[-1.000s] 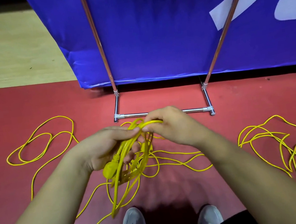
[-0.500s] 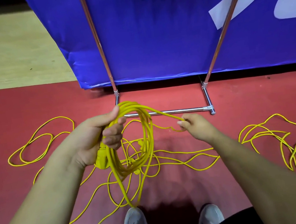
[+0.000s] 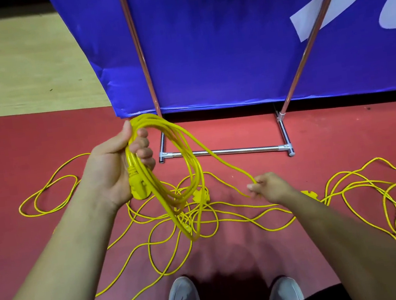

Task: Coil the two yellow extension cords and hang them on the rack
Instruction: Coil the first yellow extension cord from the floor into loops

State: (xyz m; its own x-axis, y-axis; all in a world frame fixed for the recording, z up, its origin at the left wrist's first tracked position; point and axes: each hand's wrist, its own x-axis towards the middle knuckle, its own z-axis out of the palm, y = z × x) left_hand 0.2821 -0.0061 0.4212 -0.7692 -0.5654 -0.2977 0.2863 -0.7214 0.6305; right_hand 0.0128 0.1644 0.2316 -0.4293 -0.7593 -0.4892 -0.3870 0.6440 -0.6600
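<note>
**Cord 1 part-coiled in left hand; rest loose on floor**

- Left hand (image 3: 118, 167): raised, palm toward the camera, fingers and thumb wrapped around the top of a coil (image 3: 186, 166) of several turns of yellow extension cord. The turns hang down from the grip. A yellow plug (image 3: 137, 188) lies against the heel of this palm, alongside the turns.
- Right hand (image 3: 269, 187): lower and to the right, well apart from the left. Its fingertips pinch 1 strand (image 3: 224, 164) that runs up and left to the top of the coil.
- Loose yellow cord (image 3: 239, 207) sprawls on the red floor (image 3: 15, 148) in tangled loops to the left, in the middle under the coil and to the right. I cannot tell where 1 cord ends and the other begins. A yellow connector (image 3: 200, 196) lies in the middle tangle, and another (image 3: 309, 194) shows just behind the right wrist.
- Rack (image 3: 229, 150): chrome base bar on the floor beyond the hands, 2 uprights rising from it. No cord hangs on the visible part.
- Blue banner (image 3: 214, 34) stands behind the rack.
- 2 grey shoes (image 3: 183, 297) at the near edge.
</note>
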